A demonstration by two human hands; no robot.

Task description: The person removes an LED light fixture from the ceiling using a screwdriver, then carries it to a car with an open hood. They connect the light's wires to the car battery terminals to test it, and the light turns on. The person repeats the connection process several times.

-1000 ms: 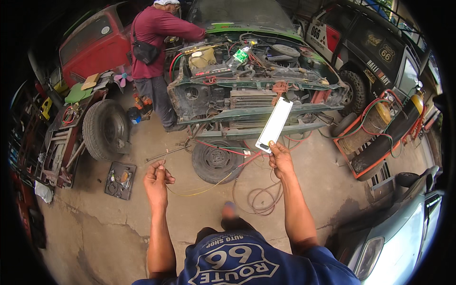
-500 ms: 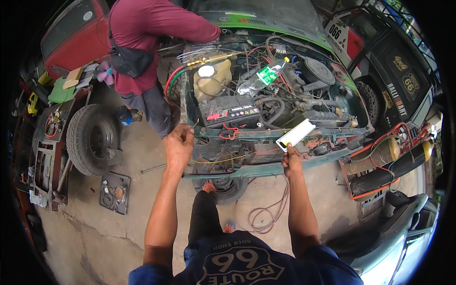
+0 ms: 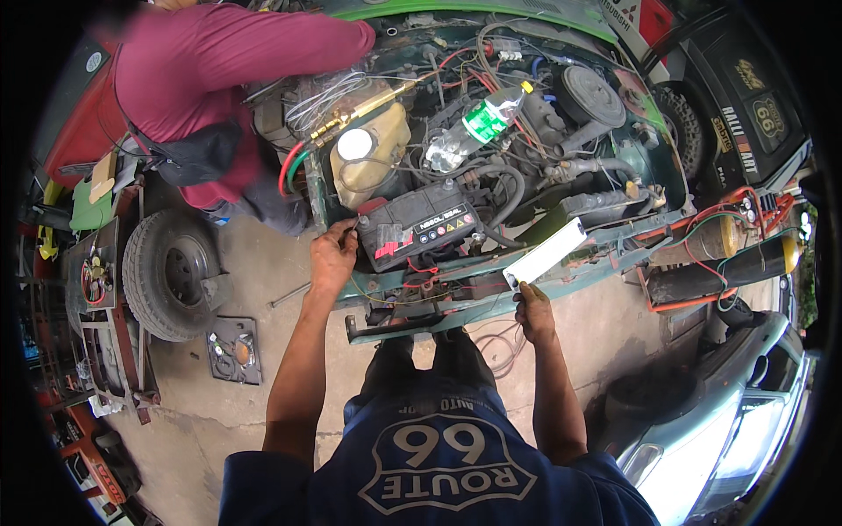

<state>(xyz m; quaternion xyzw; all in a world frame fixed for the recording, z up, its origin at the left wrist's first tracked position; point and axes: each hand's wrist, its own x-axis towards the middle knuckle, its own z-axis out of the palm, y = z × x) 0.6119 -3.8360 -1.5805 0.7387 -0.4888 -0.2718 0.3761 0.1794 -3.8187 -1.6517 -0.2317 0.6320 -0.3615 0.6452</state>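
Note:
My left hand (image 3: pixel 334 256) is closed in a pinch beside the left end of a black car battery (image 3: pixel 419 224). A thin wire seems to sit between its fingertips, though its end is hard to make out. Below that hand, a yellow wire (image 3: pixel 373 297) runs right along the front of the engine bay. My right hand (image 3: pixel 534 314) grips the lower end of an oblong white panel (image 3: pixel 548 252), tilted up over the green front crossmember (image 3: pixel 438 321). A thin red wire lies close to the panel's lower end.
A clear plastic bottle (image 3: pixel 478 127) lies on the engine. A brass torch (image 3: pixel 368 110) with red and green hoses rests by a yellowed tank (image 3: pixel 375 153). At the left a person in a maroon shirt (image 3: pixel 210 66) leans in. Gas cylinders (image 3: pixel 728 267) lie at the right.
I have moved closer to the engine bay. My left hand has come to the battery's left end, and the white panel stays in my right hand. The person in maroon appears farther left.

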